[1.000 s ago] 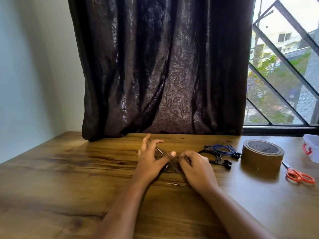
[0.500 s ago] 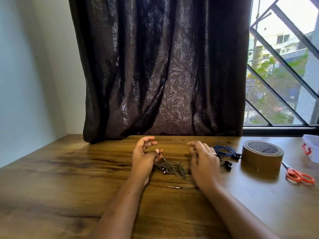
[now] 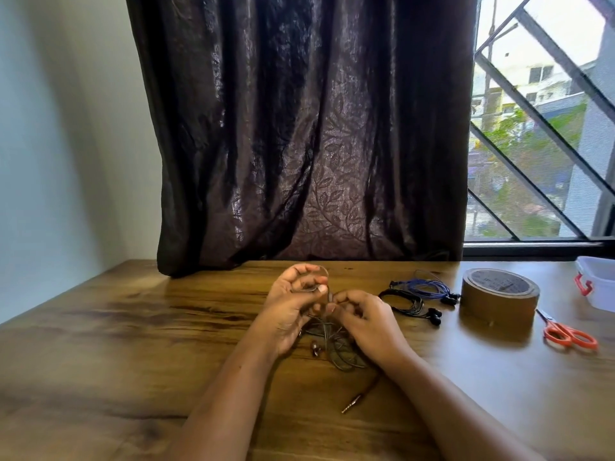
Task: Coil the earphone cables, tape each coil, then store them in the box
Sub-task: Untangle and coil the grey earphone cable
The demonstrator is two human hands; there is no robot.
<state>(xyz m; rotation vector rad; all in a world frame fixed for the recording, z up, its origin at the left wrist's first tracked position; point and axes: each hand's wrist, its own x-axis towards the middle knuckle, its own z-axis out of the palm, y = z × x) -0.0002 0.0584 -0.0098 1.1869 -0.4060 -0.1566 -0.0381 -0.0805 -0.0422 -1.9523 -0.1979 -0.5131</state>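
A thin grey-brown earphone cable (image 3: 336, 352) lies in a loose tangle on the wooden table (image 3: 133, 327) between my wrists, its jack plug (image 3: 351, 403) pointing toward me. My left hand (image 3: 293, 307) holds a loop of that cable around its fingers, thumb pinching it. My right hand (image 3: 362, 322) pinches the same cable right beside the left thumb. A black earphone coil (image 3: 407, 302) and a blue earphone coil (image 3: 429, 287) lie to the right. A brown tape roll (image 3: 499, 299) stands beyond them. The clear box (image 3: 599, 284) sits at the right edge.
Orange-handled scissors (image 3: 569, 334) lie to the right of the tape roll. A dark curtain (image 3: 299, 144) hangs down to the table's back edge, with a barred window (image 3: 539, 144) to its right. A pale wall borders the left side.
My hands, which had spread apart half a second ago, have come back together. The left hand now carries a loop of cable on its fingers and the right pinches the strand beside it.
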